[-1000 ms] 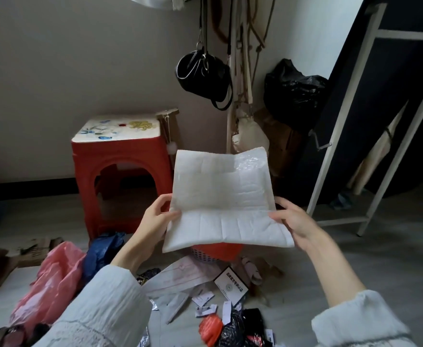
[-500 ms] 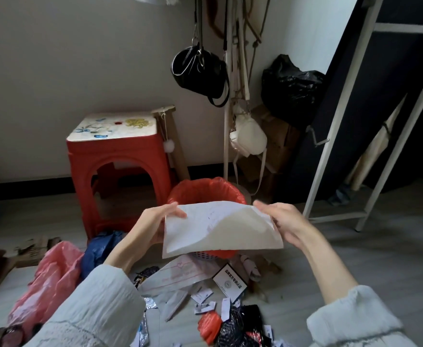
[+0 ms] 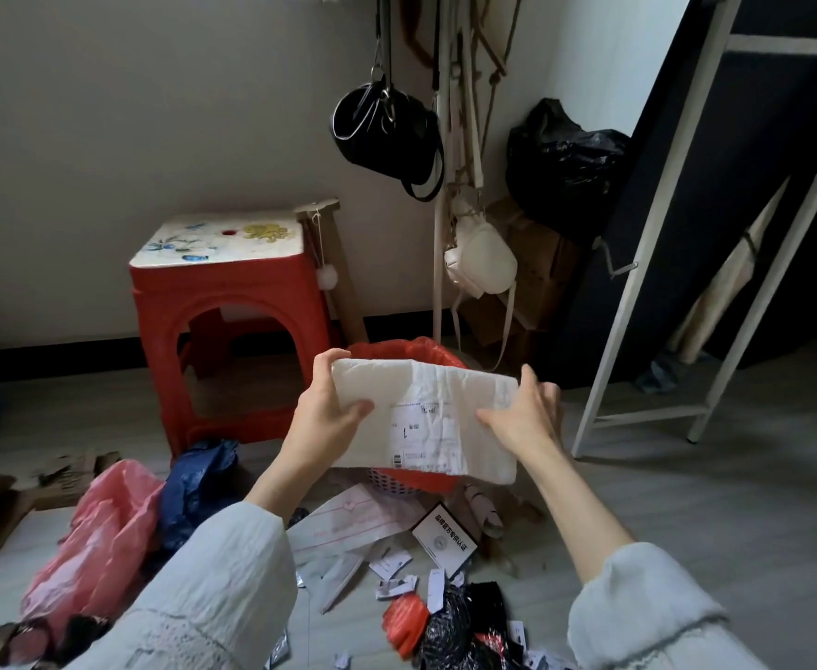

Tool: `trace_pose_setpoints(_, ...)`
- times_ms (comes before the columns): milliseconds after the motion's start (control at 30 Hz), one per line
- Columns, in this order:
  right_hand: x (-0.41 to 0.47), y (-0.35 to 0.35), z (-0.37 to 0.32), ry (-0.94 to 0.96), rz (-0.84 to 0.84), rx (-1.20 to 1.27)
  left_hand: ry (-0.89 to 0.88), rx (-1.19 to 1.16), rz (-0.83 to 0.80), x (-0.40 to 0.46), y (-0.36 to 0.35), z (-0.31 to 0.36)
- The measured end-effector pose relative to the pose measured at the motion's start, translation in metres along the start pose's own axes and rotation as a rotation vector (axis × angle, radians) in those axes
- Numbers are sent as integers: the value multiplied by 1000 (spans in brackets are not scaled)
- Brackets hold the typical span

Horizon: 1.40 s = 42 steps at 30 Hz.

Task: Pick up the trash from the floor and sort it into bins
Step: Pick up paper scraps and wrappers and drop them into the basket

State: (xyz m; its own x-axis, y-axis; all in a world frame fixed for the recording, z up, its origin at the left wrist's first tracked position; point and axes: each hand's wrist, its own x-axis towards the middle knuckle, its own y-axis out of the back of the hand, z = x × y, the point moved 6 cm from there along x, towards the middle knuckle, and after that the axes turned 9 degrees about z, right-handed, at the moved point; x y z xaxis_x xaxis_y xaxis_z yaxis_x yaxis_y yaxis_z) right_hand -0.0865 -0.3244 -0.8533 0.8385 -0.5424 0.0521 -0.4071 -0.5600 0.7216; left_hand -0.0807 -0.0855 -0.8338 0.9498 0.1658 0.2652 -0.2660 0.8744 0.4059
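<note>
At the bottom of the frame the floor [image 3: 759,500] is strewn with trash: a black-and-red wrapper [image 3: 464,626], paper scraps [image 3: 396,580], a card [image 3: 445,539], and at lower left a pink bag [image 3: 102,534] beside a blue bag [image 3: 198,481].

Above these, at frame centre, both hands hold a folded white mailer [image 3: 425,420] by its ends. The left hand [image 3: 322,418] grips the left end, thumb over the front and fingertips curled round the top edge. The right hand [image 3: 524,418] clasps the right end, thumb on the front, fingers wrapped behind. A shipping label faces the camera.

Just behind the mailer, partly hidden, stands the red-lined bin [image 3: 411,350]. The step looks like compacting the mailer for that bin. The fold seems wider than the bin's mouth, so a second fold, or tipping one end down first, would likely help it drop in cleanly.

Room is tight on the far side: a red stool [image 3: 232,326] stands left of the bin, hanging bags [image 3: 387,133] are above it, and a white frame [image 3: 638,263] stands to the right. The approach from straight above appears open.
</note>
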Motion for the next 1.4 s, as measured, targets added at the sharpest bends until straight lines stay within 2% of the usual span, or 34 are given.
trace_pose_setpoints(67, -4, -3, -9, 59, -13, 19, 6, -22, 46, 1, 1, -1)
trace_pose_setpoints(133, -10, -12, -20, 131, -113, 94, 5, -54, 40, 0, 0, 0)
trace_pose_setpoints(233, -22, -26, -30, 190, -268, 222, -49, -192, -65, -3, -6, 13)
trace_pose_setpoints(367, -25, -27, -35, 236, -331, 366, -61, -356, -203, -9, -11, 37)
trace_pose_setpoints(500, -27, -23, -37, 260, -502, 566, -15, -438, -306, -13, -11, 40)
trace_pose_setpoints(667, -32, -30, -36, 266, -649, 585, 90, -472, -449, -18, -15, 38)
trace_pose_setpoints(767, -31, -31, -34, 276, -646, 595, 57, -378, -500, -20, -20, 37)
trace_pose_setpoints(900, -26, -23, -32, 307, -553, 593, -37, -205, -527, -23, -25, 41)
trace_pose_setpoints(1000, -28, -20, -33, 330, -529, 578, 70, -213, -554, -27, -31, 38)
trace_pose_setpoints(1133, -37, -23, -39, 460, -521, 343, 218, -219, -346, -20, -25, 29)
trace_pose_setpoints(1233, -44, -24, -47, 603, -466, 144, 113, -110, -320, -17, -21, 29)
trace_pose_setpoints(1400, -45, -24, -49, 647, -412, 89, 27, -53, -397, -18, -19, 27)
